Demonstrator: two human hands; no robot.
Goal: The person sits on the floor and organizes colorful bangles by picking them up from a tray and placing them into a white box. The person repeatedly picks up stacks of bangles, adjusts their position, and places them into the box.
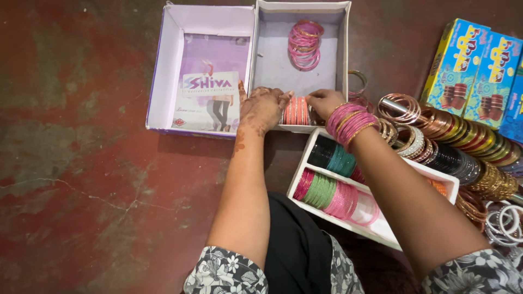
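Coral-red stacked glass bangles (297, 110) sit pinched between the left hand (262, 109) and right hand (324, 102), both closed on them, at the grey open cardboard box's (272, 65) near wall.

Worn red cement floor (81, 179), cracked, with dull greenish patches.

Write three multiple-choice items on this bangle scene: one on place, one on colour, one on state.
1. Where does the loose pink stack of bangles lie?
A. in the open grey box
B. on the red floor
C. on the rod
2. What colour is the set between both hands?
A. blue
B. orange-red
C. white
3. How is the grey box?
A. taped shut
B. crushed
C. open

A: the stack rests at the box's far end. B: the left hand and right hand press an orange-red set. C: the lid lies beside it.
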